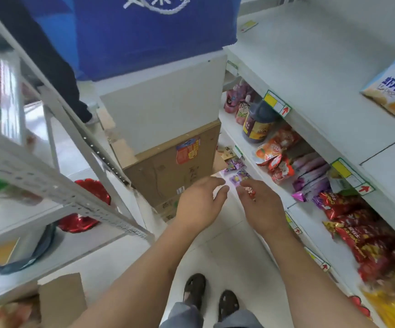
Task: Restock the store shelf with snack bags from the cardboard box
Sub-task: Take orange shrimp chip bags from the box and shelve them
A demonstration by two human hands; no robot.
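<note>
Your two hands reach forward and down over the white floor (227, 252), side by side, just apart from each other. Your left hand (200, 202) has its fingers loosely bent and held together, and you can see nothing in it. Your right hand (261, 204) pinches a small red-and-white packet (250, 192) at its fingertips.

Just beyond your fingers a purple snack bag (238, 179) lies at the edge of the low shelf (272, 185); whether either hand touches it cannot be told. Another purple bag (234, 164) sits a little farther back.

The cardboard box (173, 166) stands on the floor ahead of your left hand, with a white box (165, 100) stacked on it and a blue bag (144, 31) on top of that.

The shelf to your right carries a dark bottle (258, 121), orange and red packs (277, 152), purple packs (310, 176) and, nearer you, red snack bags (362, 233). On the upper shelf (310, 55) lies a single bag of crisps (393, 91).

A grey metal rack (57, 176) stands on your left, with red foil items (92, 190) behind it. Your feet in dark sandals (210, 297) show at the bottom.
</note>
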